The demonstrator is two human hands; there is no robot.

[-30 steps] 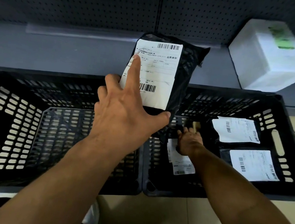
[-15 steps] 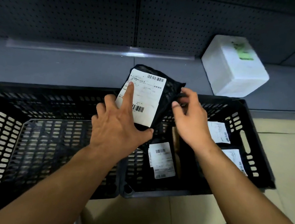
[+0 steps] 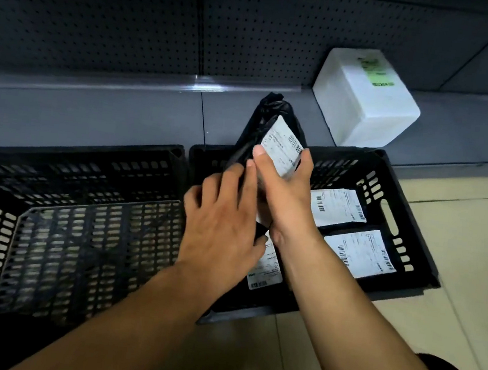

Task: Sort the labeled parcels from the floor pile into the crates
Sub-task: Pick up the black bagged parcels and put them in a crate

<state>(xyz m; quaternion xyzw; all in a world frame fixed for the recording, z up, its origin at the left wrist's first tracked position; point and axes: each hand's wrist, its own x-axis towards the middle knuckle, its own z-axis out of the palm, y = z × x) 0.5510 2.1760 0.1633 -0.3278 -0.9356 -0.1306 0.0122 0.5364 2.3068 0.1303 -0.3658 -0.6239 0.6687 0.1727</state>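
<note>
I have the parcel (image 3: 261, 126) in both hands, held up at the centre of the frame, above the far left part of the right crate (image 3: 389, 214). My right hand (image 3: 284, 203) is wrapped round its right edge with the thumb pressed on the white label (image 3: 281, 149). My left hand (image 3: 224, 216) curls against its lower left side, thumb tucked under. The bag stands almost upright. Its long axis runs from my palms toward the upper middle of the frame, and its crumpled black end points at the shelf (image 3: 99, 113) behind. The label is turned to the right and partly edge-on to me; the lower end is hidden behind my hands. To do this step well, I think I should square the label toward me and read it fully before choosing a side. The left crate (image 3: 72, 159) looks bare, while the right one already holds three labelled parcels (image 3: 337, 206). Then I would tip the long axis down flat and lay it label up beside the others rather than on them, letting go low so the slack plastic does not flop or slide. The foam box (image 3: 365, 98) sits well apart, upper right.
</note>
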